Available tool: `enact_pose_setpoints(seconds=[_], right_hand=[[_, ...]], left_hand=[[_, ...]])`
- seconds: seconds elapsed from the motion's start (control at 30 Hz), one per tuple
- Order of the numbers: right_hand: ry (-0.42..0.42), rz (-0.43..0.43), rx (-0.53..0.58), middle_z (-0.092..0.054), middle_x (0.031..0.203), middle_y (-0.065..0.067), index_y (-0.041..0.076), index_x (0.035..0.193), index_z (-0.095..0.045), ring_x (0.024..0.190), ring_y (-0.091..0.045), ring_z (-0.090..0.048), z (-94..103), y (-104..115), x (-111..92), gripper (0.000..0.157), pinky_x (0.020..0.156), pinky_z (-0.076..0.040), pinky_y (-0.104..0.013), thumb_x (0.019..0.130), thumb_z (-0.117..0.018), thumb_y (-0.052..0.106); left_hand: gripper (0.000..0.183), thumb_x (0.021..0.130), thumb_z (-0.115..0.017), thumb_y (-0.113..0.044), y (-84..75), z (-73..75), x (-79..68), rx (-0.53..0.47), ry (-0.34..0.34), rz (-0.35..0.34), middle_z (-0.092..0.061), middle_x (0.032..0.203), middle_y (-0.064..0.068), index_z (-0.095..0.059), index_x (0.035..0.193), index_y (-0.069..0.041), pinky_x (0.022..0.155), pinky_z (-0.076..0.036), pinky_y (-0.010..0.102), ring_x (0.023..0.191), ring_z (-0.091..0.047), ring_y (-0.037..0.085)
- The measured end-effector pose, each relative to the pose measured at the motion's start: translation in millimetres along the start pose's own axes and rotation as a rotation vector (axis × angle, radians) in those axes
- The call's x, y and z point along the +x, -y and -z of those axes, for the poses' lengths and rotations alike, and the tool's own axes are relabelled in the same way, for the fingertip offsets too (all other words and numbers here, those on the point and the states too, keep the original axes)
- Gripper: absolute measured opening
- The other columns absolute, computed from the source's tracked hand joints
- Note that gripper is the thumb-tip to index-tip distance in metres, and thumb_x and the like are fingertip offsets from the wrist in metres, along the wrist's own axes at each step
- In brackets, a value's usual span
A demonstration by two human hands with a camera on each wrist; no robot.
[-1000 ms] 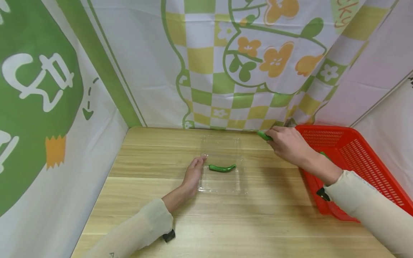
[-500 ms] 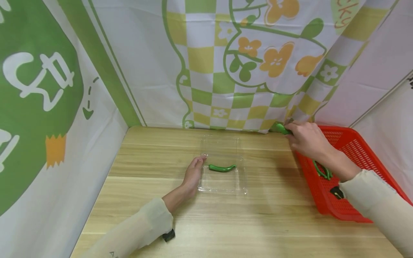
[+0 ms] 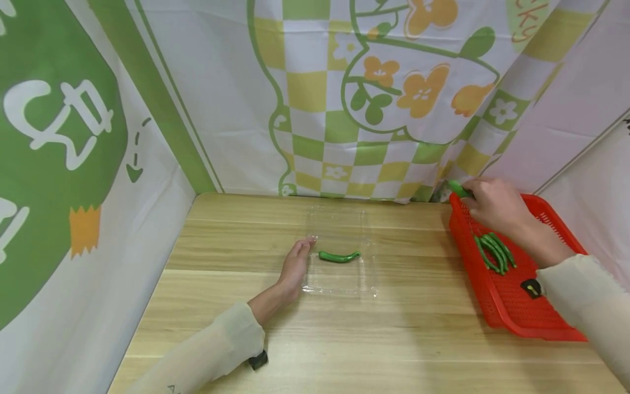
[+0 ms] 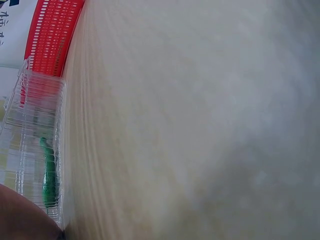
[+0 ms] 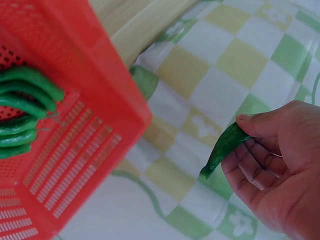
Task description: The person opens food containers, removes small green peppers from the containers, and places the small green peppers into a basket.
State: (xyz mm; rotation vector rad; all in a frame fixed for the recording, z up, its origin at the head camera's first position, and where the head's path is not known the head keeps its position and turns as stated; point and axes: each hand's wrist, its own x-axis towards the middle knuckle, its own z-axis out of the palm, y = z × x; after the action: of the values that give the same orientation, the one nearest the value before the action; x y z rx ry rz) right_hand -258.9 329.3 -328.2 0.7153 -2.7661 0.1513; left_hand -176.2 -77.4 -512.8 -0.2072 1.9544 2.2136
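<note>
My right hand (image 3: 499,205) pinches a green chili pepper (image 5: 227,145) between thumb and fingers, above the far left corner of the red basket (image 3: 512,323). In the right wrist view the pepper points down and left from the fingers, clear of the basket's wall. My left hand (image 3: 292,271) holds the left edge of a clear plastic clamshell box (image 3: 339,284), which lies with its lid folded back. One green chili pepper (image 3: 339,257) lies in the box's near half. Several more green chili peppers (image 3: 496,253) lie together inside the basket.
The wooden table (image 3: 236,230) ends at a checkered curtain (image 3: 344,131) at the back. A white and green printed wall (image 3: 162,230) borders the left side. The basket's raised rim stands at the table's right.
My right hand has moved right, carrying the chili pepper from beyond the box to over the basket's corner. The peppers in the basket have come into view. My left hand stays put.
</note>
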Motion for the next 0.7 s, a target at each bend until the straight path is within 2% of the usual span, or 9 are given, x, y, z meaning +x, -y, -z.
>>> enact_pose_setpoints(seconds=[0.2, 0.3, 0.47, 0.6, 0.7], right_hand=[[-0.006, -0.059, 0.009, -0.073, 0.086, -0.021, -0.008, 0.102, -0.074, 0.066, -0.029, -0.061, 4.0, -20, -1, 0.015, 0.060, -0.052, -0.056, 0.088, -0.073, -0.004], [0.008, -0.089, -0.007, -0.067, 0.075, -0.014, -0.002, 0.090, -0.072, 0.064, -0.028, -0.056, 6.7, -29, -1, 0.003, 0.058, -0.048, -0.053, 0.088, -0.071, -0.002], [0.031, -0.108, -0.033, -0.057, 0.066, -0.002, 0.004, 0.082, -0.070, 0.061, -0.025, -0.048, 9.7, -45, -2, 0.006, 0.053, -0.042, -0.048, 0.088, -0.070, 0.000], [0.036, -0.126, -0.037, -0.059, 0.066, -0.004, 0.003, 0.082, -0.071, 0.061, -0.026, -0.050, 10.2, -55, -5, 0.005, 0.053, -0.043, -0.050, 0.087, -0.069, 0.000], [0.042, -0.144, -0.035, -0.064, 0.068, -0.010, -0.001, 0.084, -0.072, 0.062, -0.030, -0.057, 10.4, -62, -8, 0.005, 0.056, -0.047, -0.056, 0.087, -0.068, 0.000]], left_hand=[[0.044, 0.117, -0.031, -0.024, 0.1, -0.4, 0.6, -0.006, -0.009, -0.001, -0.036, 0.169, 0.016, -0.048, 0.152, -0.003, 0.133, -0.009, 0.055, 0.162, -0.016, 0.036], [0.043, 0.117, -0.031, -0.024, 0.7, 0.0, 0.8, -0.009, -0.006, 0.003, -0.035, 0.170, 0.015, -0.048, 0.152, -0.004, 0.133, -0.009, 0.055, 0.163, -0.016, 0.035], [0.044, 0.117, -0.031, -0.024, -0.6, 0.2, -0.3, -0.010, -0.004, 0.001, -0.036, 0.169, 0.014, -0.047, 0.152, -0.005, 0.133, -0.010, 0.054, 0.162, -0.018, 0.035], [0.043, 0.117, -0.031, -0.025, -1.0, 0.0, -0.6, -0.011, -0.001, 0.005, -0.036, 0.170, 0.012, -0.048, 0.152, -0.006, 0.133, -0.010, 0.053, 0.162, -0.018, 0.033], [0.043, 0.117, -0.031, -0.025, -0.8, -0.1, -0.4, -0.011, -0.002, 0.009, -0.036, 0.170, 0.012, -0.048, 0.152, -0.007, 0.133, -0.011, 0.052, 0.162, -0.019, 0.033]])
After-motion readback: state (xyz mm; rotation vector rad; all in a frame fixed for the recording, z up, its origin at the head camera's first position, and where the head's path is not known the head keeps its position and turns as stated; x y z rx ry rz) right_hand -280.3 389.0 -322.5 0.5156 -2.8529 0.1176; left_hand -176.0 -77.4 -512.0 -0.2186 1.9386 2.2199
